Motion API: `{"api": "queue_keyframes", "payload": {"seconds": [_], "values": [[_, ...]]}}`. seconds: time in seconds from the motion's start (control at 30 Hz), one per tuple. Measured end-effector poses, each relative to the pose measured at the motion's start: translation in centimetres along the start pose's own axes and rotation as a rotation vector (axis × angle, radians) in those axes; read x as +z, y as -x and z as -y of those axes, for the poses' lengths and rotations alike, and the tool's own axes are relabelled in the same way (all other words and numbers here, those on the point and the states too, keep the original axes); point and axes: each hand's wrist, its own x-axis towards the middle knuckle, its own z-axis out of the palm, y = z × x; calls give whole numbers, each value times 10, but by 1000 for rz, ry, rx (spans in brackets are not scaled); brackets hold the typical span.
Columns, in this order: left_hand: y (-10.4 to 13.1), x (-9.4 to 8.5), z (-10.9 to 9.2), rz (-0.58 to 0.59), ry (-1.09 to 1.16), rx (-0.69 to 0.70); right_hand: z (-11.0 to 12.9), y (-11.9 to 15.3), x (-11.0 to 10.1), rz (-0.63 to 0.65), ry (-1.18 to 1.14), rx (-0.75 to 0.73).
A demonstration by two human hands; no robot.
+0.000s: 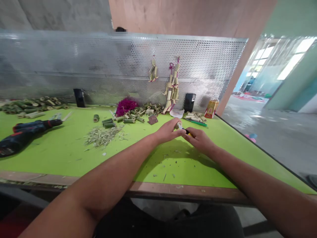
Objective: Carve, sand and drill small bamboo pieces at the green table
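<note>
My left hand (169,131) is closed around a short bamboo piece (177,125), its round cut end facing to the right. My right hand (199,138) grips a utility knife (187,132) with a dark and yellow handle. The knife's pale blade touches or lies very close to the bamboo's end, and my left thumb rests by the front of the handle. Both hands are over the green table top (148,158), where small dark scraps lie beneath them.
A power drill (32,130) lies at left, near bamboo shavings (102,135). Cut bamboo pieces (133,115), purple string (125,106), a phone (189,101) and a drink carton (211,108) stand along the back. Bamboo figures (170,89) hang on the perforated metal panel (205,62).
</note>
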Motion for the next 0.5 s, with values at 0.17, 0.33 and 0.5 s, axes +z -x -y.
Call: {"api": "queue_keyframes", "payload": {"seconds": [0.17,0.33,0.5], "values": [[-1,-1,3,22,-51,19,0,2,0,14,-23,-31],[-3,-3,5,30,-122,11,-1,3,0,13,-17,-23],[-4,-4,5,40,-117,25,-2,3,0,22,-27,-22]]}}
